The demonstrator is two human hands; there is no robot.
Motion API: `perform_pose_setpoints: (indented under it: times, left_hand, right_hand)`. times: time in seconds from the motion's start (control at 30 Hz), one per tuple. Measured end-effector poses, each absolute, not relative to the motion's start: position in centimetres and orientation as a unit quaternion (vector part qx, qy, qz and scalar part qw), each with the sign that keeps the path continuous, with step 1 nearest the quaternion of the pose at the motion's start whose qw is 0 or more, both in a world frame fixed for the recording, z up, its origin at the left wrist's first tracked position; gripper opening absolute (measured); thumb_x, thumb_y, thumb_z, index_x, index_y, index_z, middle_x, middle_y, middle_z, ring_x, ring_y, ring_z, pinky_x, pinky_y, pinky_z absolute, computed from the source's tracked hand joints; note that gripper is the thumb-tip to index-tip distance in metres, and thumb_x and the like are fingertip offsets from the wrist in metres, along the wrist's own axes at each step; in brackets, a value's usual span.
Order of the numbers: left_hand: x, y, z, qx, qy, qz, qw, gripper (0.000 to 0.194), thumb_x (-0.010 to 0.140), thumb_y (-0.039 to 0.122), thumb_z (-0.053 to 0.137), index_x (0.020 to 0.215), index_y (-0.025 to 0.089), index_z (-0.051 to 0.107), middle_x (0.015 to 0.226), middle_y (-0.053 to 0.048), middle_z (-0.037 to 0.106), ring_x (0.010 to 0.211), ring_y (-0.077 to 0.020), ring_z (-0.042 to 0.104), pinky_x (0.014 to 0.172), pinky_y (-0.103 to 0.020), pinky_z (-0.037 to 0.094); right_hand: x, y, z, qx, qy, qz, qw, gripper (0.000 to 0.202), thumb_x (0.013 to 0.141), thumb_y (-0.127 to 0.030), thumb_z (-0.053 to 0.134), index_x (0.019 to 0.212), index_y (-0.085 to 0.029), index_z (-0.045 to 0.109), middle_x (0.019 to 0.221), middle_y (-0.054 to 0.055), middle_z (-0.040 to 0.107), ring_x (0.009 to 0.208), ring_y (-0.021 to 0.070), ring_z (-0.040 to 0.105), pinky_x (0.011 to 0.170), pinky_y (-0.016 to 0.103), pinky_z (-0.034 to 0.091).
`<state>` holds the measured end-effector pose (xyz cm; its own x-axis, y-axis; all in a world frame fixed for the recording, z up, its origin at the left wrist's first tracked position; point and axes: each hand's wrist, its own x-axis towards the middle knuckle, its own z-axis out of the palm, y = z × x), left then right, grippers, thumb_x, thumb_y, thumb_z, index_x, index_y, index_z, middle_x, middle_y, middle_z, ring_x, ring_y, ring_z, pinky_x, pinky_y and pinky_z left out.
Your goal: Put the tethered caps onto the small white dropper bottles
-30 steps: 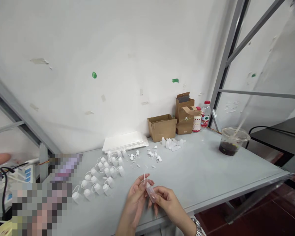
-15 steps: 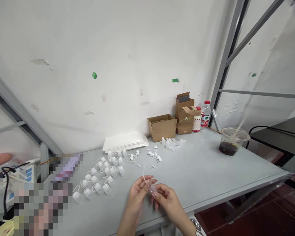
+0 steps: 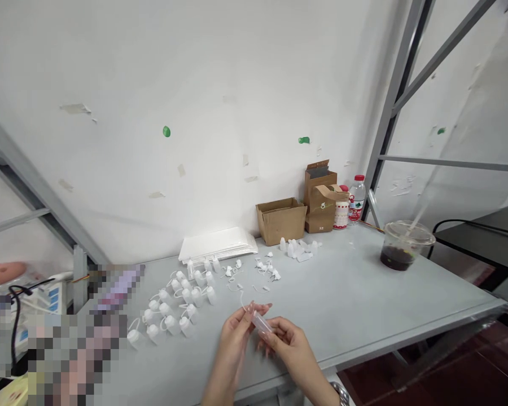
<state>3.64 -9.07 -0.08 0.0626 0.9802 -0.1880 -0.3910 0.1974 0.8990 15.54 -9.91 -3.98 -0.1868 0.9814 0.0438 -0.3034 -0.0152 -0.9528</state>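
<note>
A small translucent bottle [image 3: 262, 323] is held between both hands over the near edge of the table [image 3: 347, 307], at the lower centre of the frame. Its long axis is slanted, running from upper left to lower right, so that neither hand is nearer: one end is met by each. The upper-left end is pinched by the fingers of the left hand [image 3: 236, 334], from which a thin white strap [image 3: 242, 299] is seen to rise; whether a cap is seated there cannot be told, as that end is covered. The lower-right end is gripped by thumb and fingers of the right hand [image 3: 292, 343], closed narrowly around it. To the left of the hands, capped bottles [image 3: 185, 324] are set out in loose rows; beyond the hands, loose caps [image 3: 275, 274] are scattered, with uncapped bottles [image 3: 290, 249] heaped near a cardboard box [image 3: 283, 224].
</note>
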Motion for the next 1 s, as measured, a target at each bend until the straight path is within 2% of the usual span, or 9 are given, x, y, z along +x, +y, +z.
perform_pose_setpoints:
  times: [0.27,0.4,0.53,0.63,0.73,0.83,1.0]
  left_hand:
    - [4.6,-9.9,-0.3,0.274,0.387,0.535,0.700,0.026,0.069,0.029,0.066,0.088,0.012,0.068,0.107,-0.015,0.066,0.112,-0.0270,0.051,0.095,-0.036,0.036]
    - [4.4,-9.9,-0.8,0.269,0.370,0.538,0.708,0.022,0.071,0.028,0.064,0.086,0.012,0.068,0.108,-0.015,0.065,0.111,-0.0271,0.052,0.097,-0.037,0.035]
    - [4.2,-9.8,-0.9,0.256,0.355,0.534,0.723,0.018,0.067,0.028,0.067,0.077,0.013,0.068,0.105,-0.015,0.067,0.109,-0.0273,0.053,0.095,-0.038,0.036]
    - [4.0,-9.8,-0.7,0.256,0.347,0.537,0.725,0.018,0.065,0.028,0.070,0.076,0.013,0.068,0.104,-0.015,0.067,0.109,-0.0263,0.054,0.094,-0.036,0.037]
    - [3.9,-9.5,-0.5,0.279,0.376,0.547,0.694,0.024,0.060,0.032,0.073,0.073,0.012,0.068,0.101,-0.016,0.068,0.106,-0.0285,0.055,0.090,-0.037,0.039]
    - [3.9,-9.4,-0.4,0.288,0.407,0.555,0.666,0.028,0.056,0.035,0.075,0.071,0.012,0.068,0.098,-0.016,0.069,0.102,-0.0299,0.057,0.086,-0.038,0.041]
    - [4.7,-10.1,-0.2,0.287,0.410,0.555,0.664,0.029,0.059,0.036,0.073,0.075,0.012,0.067,0.100,-0.016,0.068,0.091,-0.0270,0.061,0.069,-0.031,0.045]
  right_hand:
    - [15.5,-10.9,-4.7,-0.426,-0.491,0.511,0.563,0.023,0.073,-0.036,0.064,0.085,-0.016,0.064,0.072,0.003,0.064,0.068,0.0161,0.055,0.064,0.026,0.043]
    - [15.4,-10.8,-4.7,-0.411,-0.488,0.532,0.556,0.025,0.073,-0.038,0.064,0.082,-0.015,0.063,0.066,0.002,0.062,0.061,0.0146,0.054,0.059,0.025,0.043]
    - [15.6,-10.1,-4.2,-0.353,-0.471,0.603,0.538,0.031,0.071,-0.044,0.064,0.071,-0.014,0.061,0.054,0.000,0.059,0.048,0.0110,0.051,0.049,0.023,0.041]
    - [15.8,-9.8,-4.0,-0.327,-0.481,0.620,0.526,0.033,0.074,-0.046,0.060,0.068,-0.014,0.061,0.052,0.000,0.059,0.046,0.0099,0.049,0.048,0.022,0.039]
    - [15.7,-9.7,-3.9,-0.340,-0.495,0.601,0.528,0.029,0.077,-0.042,0.058,0.081,-0.014,0.064,0.062,0.002,0.063,0.054,0.0113,0.053,0.054,0.023,0.042]
    - [15.6,-10.0,-4.0,-0.373,-0.504,0.568,0.533,0.026,0.073,-0.037,0.065,0.088,-0.016,0.064,0.076,0.003,0.066,0.066,0.0139,0.055,0.063,0.025,0.044]
    - [15.7,-10.4,-4.3,-0.387,-0.511,0.561,0.524,0.023,0.074,-0.037,0.063,0.078,-0.015,0.063,0.066,0.002,0.062,0.061,0.0142,0.054,0.059,0.025,0.043]
